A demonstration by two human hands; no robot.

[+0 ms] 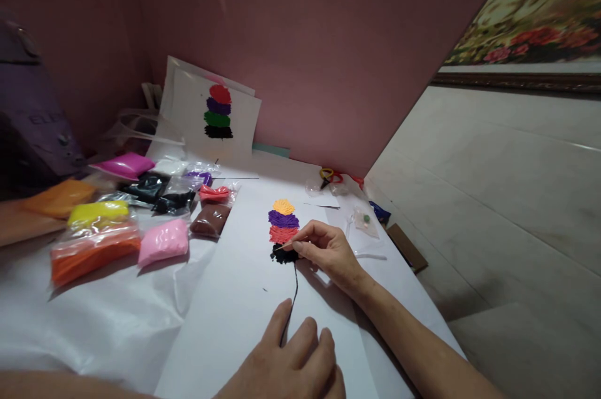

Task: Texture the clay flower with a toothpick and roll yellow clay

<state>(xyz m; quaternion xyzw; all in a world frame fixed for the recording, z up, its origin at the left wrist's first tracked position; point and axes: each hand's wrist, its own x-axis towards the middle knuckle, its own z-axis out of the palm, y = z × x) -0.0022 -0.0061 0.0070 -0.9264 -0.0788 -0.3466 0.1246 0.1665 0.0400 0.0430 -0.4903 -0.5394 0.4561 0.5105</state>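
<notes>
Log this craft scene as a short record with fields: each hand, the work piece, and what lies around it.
right hand: pinches a thin stick, tip at the black clay layer
left hand: flat on the white sheet, fingers by the black stem line
work piece: stacked clay layers, yellow, purple, red, black
left side: bagged clay, pink, yellow, orange, brown
back: sample picture against the wall; scissors

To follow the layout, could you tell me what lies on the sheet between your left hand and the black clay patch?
In the head view, only a thin black strand runs from the black clay patch toward the left hand.
</notes>
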